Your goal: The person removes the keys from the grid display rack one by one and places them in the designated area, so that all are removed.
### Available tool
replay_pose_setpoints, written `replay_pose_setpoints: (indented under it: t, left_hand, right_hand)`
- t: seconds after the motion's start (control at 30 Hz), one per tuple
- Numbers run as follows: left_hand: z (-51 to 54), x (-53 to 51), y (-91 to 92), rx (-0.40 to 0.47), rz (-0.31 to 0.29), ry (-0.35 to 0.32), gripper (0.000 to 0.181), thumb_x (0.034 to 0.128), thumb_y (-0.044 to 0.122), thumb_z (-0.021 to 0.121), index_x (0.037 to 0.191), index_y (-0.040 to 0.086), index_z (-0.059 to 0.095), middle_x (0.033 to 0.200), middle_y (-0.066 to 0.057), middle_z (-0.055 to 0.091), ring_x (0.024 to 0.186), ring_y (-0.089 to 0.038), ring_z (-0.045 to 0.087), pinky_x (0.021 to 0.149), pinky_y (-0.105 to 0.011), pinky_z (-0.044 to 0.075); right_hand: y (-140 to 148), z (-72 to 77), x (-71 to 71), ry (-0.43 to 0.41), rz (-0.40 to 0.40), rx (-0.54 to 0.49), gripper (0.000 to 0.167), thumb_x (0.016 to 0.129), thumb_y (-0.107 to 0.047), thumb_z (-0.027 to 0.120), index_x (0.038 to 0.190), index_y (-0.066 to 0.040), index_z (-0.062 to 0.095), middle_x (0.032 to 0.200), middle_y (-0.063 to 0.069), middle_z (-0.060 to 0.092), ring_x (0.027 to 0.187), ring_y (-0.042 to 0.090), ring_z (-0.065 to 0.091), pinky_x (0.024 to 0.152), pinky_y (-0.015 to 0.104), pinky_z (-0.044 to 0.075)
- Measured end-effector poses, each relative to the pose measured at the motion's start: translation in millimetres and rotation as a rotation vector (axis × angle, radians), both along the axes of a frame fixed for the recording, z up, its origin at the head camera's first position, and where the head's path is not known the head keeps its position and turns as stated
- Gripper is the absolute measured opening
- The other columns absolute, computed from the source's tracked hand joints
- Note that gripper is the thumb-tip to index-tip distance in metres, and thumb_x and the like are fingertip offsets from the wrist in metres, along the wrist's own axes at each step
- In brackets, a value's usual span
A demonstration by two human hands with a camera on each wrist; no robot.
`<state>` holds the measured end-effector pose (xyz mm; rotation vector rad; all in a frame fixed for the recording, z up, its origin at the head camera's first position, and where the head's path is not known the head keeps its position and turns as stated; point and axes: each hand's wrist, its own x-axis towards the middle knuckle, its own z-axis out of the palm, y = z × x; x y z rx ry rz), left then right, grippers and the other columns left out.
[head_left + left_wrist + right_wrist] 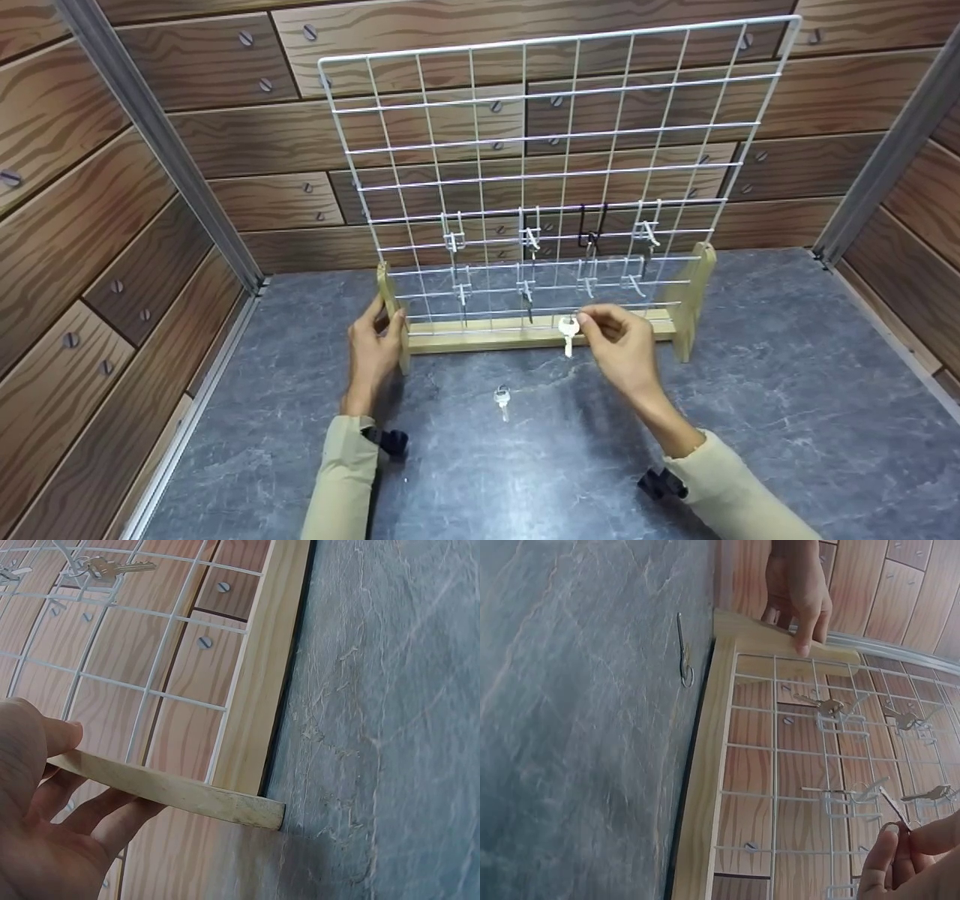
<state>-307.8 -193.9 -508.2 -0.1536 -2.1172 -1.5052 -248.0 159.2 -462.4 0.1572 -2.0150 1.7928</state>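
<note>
A small staged booth (52,225) is seen: grey marbled tabletop (247,420) walled by wood-print panels (262,135), corners framed by metal posts (169,150).

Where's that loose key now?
In the head view, the loose key lies on the tabletop, in front of the rack, left of the right hand.

In the head view, glare whitens the tabletop (517,487) (bottom centre); the wrist views look hazy.

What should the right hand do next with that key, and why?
I'd probably raise the key in the right hand to the third lower hook from the left and slip its ring on, because that hook looks bare and appears just above the key in the head view.
</note>
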Motion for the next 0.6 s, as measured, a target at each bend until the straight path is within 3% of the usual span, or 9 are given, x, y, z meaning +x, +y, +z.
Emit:
replay_pose_setpoints:
  t: [0.4,0.6]
  left_hand:
    - [-1.7,-0.1,-0.3,-0.019,0.000,0.007,0.046,0.1000,0.002,0.071,0.144,-0.005,0.062,0.122,-0.029,0.075,0.109,-0.049,0.075,0.095,-0.057,0.063]
    - [-0.7,-0.9,-0.5,-0.009,0.002,0.012,0.045,0.0989,0.001,0.072,0.143,-0.004,0.064,0.118,-0.028,0.076,0.106,-0.048,0.075,0.095,-0.058,0.063]
  right_hand:
    - [-8,-9.2,-2.5,-0.112,0.065,0.000,0.010,0.096,0.008,0.071,0.103,0.012,0.076,0.096,0.025,0.078,0.077,0.009,0.074,0.075,0.021,0.064]
    - [-10,-13.8,-5.8,-0.120,0.104,-0.018,0.009,0.095,0.010,0.071,0.101,0.013,0.076,0.097,0.027,0.078,0.077,0.008,0.074,0.075,0.020,0.064]
